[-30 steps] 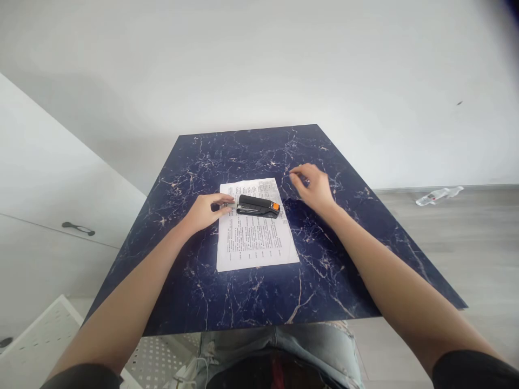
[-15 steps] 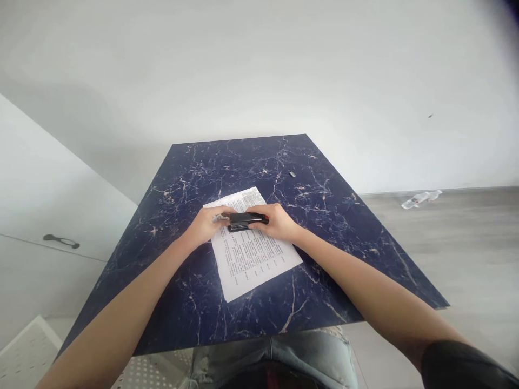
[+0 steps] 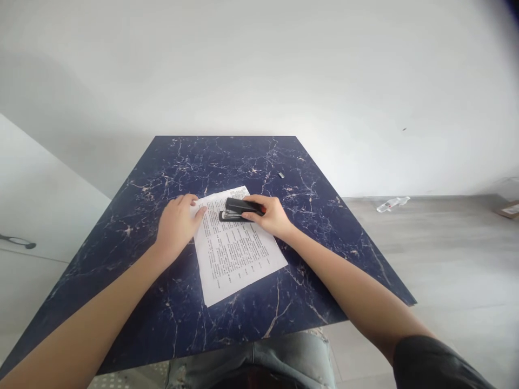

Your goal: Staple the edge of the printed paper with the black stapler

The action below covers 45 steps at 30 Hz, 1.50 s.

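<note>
A black stapler (image 3: 235,207) lies across the upper part of a printed sheet of paper (image 3: 235,259). My right hand (image 3: 270,215) is closed round its right end, where a bit of red shows. The stapler's jaws gape to the left, with metal visible between top and base. At the paper's upper left corner rests my left hand (image 3: 178,221), its thumb on the sheet and its fingertips by the edge, thumb and fingers apart. Whether there is more than one sheet I cannot tell.
The dark blue marble-patterned table (image 3: 170,302) stands against a white wall. A small grey-green piece (image 3: 281,175) lies beyond the paper. A crumpled clear plastic wrapper (image 3: 393,203) is on the floor at right. At left is a white panel with a dark handle (image 3: 18,241).
My left hand has let go of the stapler's left end and moved left to the paper's corner. The stapler's jaws stand wider apart. The whole view has shifted slightly.
</note>
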Each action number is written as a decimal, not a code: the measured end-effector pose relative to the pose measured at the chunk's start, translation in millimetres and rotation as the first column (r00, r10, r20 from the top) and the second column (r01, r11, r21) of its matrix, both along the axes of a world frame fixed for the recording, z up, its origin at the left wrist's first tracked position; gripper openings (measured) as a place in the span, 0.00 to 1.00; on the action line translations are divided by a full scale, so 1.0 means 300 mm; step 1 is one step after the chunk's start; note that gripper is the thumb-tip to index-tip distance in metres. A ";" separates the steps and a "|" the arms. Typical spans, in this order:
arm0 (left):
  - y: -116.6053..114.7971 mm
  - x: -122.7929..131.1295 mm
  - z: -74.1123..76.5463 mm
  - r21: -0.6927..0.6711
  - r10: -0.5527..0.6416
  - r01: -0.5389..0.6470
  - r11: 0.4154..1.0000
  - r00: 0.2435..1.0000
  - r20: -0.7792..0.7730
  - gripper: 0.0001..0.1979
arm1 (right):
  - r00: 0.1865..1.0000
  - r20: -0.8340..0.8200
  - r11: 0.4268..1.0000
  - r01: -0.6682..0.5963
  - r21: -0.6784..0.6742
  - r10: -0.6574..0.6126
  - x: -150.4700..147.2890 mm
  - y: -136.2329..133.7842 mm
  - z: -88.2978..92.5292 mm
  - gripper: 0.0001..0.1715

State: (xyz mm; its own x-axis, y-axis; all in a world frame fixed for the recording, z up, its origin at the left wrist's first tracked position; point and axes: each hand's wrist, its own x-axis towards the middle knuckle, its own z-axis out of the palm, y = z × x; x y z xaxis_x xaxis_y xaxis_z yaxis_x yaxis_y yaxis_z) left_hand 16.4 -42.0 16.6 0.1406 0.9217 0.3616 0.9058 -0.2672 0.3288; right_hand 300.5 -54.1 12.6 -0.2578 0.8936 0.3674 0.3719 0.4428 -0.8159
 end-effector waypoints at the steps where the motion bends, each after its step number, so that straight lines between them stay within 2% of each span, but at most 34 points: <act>1: -0.006 -0.006 -0.005 0.014 0.080 -0.079 0.997 0.992 -0.096 0.22 | 0.999 0.006 0.999 0.032 0.004 -0.032 0.029 0.013 0.002 0.18; 4: -0.011 -0.017 -0.038 -0.041 0.165 -0.182 0.982 0.949 -0.270 0.33 | 0.985 0.071 0.987 0.154 0.039 -0.157 0.131 0.062 0.001 0.18; 7: -0.004 -0.017 -0.076 -0.039 0.130 -0.145 0.989 0.958 -0.255 0.25 | 0.961 0.152 0.973 0.223 0.065 -0.231 0.220 0.107 -0.003 0.18; 10: -0.001 -0.007 -0.091 -0.056 0.073 -0.079 0.995 0.992 -0.106 0.11 | 0.950 0.218 0.975 0.218 0.051 -0.224 0.258 0.125 -0.003 0.18; 12: -0.002 0.000 -0.086 -0.083 0.053 -0.046 0.995 0.995 0.084 0.05 | 0.946 0.253 0.979 0.193 0.068 -0.205 0.255 0.123 -0.002 0.18; 15: -0.001 0.010 -0.070 -0.076 0.029 -0.001 0.997 0.929 0.368 0.03 | 0.930 0.322 0.982 0.148 0.118 -0.179 0.237 0.111 0.002 0.22; 17: 0.004 0.013 -0.063 -0.046 0.012 0.011 0.999 0.879 0.477 0.04 | 0.920 0.354 0.983 0.133 0.127 -0.170 0.232 0.106 0.003 0.22; 21: 0.019 0.009 -0.061 0.031 -0.017 -0.001 1.000 0.826 0.564 0.03 | 0.911 0.385 0.985 0.101 0.142 -0.149 0.256 0.112 0.003 0.22; 26: 0.032 -0.005 -0.058 0.131 -0.056 -0.031 0.991 0.793 0.607 0.04 | 0.901 0.389 0.978 0.139 0.156 -0.190 0.302 0.123 0.004 0.24; 28: 0.035 -0.008 -0.056 0.148 -0.065 -0.037 0.988 0.774 0.630 0.04 | 0.912 0.382 0.984 0.103 0.144 -0.151 0.309 0.120 0.006 0.24; 32: 0.040 -0.010 -0.059 0.169 -0.090 -0.029 0.985 0.754 0.651 0.06 | 0.920 0.393 0.995 -0.047 0.086 0.010 0.300 0.099 0.018 0.24; 39: 0.046 -0.012 -0.086 0.168 -0.093 -0.015 0.986 0.785 0.613 0.10 | 0.908 0.365 0.975 -0.220 0.006 0.203 0.242 0.060 0.055 0.16; 43: 0.047 -0.007 -0.090 0.183 -0.109 -0.007 0.983 0.779 0.617 0.13 | 0.895 0.367 0.967 -0.247 -0.062 0.252 0.186 0.042 0.073 0.14; 45: 0.046 -0.003 -0.087 0.177 -0.115 0.001 0.984 0.763 0.636 0.14 | 0.903 0.387 0.983 -0.170 -0.074 0.185 0.150 0.028 0.072 0.15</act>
